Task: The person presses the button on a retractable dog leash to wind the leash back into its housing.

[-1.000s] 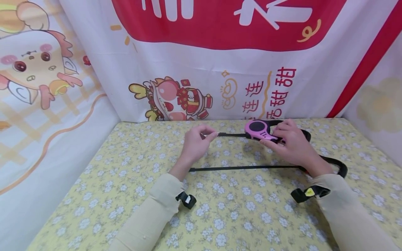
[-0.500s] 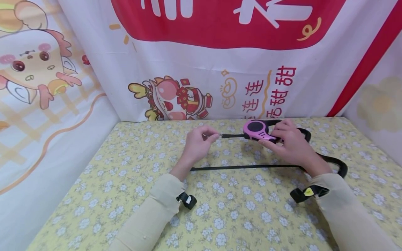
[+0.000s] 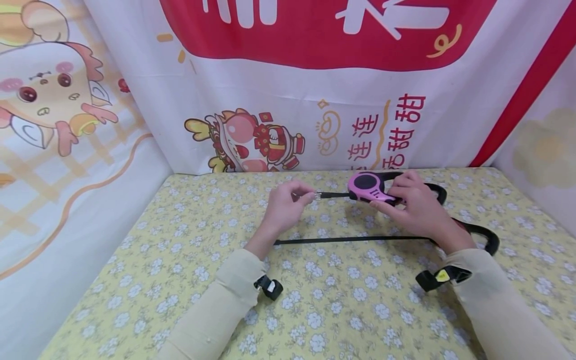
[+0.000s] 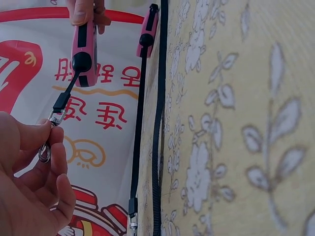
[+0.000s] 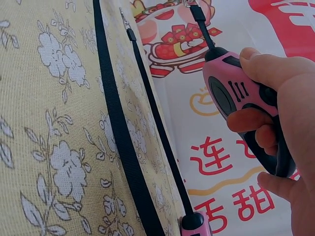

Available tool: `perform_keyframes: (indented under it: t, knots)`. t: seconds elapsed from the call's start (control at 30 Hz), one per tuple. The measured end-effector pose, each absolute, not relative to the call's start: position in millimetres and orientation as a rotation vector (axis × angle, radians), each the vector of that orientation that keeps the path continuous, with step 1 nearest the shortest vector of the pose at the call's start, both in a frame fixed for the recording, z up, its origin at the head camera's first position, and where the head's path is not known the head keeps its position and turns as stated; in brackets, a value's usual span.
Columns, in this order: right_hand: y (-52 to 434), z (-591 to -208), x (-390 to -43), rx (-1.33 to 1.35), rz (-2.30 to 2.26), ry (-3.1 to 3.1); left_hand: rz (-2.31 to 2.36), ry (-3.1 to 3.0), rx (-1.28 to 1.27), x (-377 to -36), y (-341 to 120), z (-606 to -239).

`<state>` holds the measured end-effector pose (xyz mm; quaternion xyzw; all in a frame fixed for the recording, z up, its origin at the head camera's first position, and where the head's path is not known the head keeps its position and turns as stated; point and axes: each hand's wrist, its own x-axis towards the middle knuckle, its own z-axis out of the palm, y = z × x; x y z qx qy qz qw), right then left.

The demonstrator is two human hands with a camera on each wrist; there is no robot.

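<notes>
My right hand (image 3: 416, 202) grips the handle of a pink and black retractable dog leash (image 3: 365, 184), held raised with its case pointing left. A short black strap (image 4: 61, 100) comes out of the case. At the strap's end is a silver metal clip (image 4: 55, 118), which my left hand (image 3: 285, 205) pinches between thumb and fingers. The ring of the clip hangs by the curled fingers in the left wrist view. Below lies a second retractable leash with a pink case (image 5: 193, 227), its black strap (image 3: 351, 240) drawn out to the left. In the head view my right wrist partly covers it.
The yellow floral tablecloth (image 3: 351, 310) runs back to a white and red printed cloth (image 3: 279, 80). A black loop handle (image 3: 490, 242) shows right of my right wrist. Another black strap (image 5: 115, 108) runs in front of the second leash in the wrist views.
My left hand has shifted slightly right, and the leash case slightly left and down. The strap between them looks a little shorter. Both hands keep their hold.
</notes>
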<state>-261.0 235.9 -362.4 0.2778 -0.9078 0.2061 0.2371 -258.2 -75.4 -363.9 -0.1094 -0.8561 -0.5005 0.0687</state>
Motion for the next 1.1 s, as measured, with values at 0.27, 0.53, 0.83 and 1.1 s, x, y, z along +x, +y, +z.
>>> perform_keyframes:
  t: [0.27,0.53,0.83,1.1]
  knots:
    - [235.8,-364.1,-260.4,0.763,0.563,-2.492,-1.544,-2.586,-0.351,-257.7,-73.4,-363.6]
    - [235.4,-364.5,-260.6,0.770,0.559,-2.484,-1.543,-2.607,-0.362,-258.5,-72.8,-364.0]
    - [232.2,-360.3,-257.0,0.771,0.589,-2.491,-1.507,-2.638,-0.332,-260.0,-71.0,-365.3]
    - [229.3,-363.3,-259.7,0.811,0.591,-2.452,-1.478,-2.642,-0.340,-258.9,-70.8,-365.4]
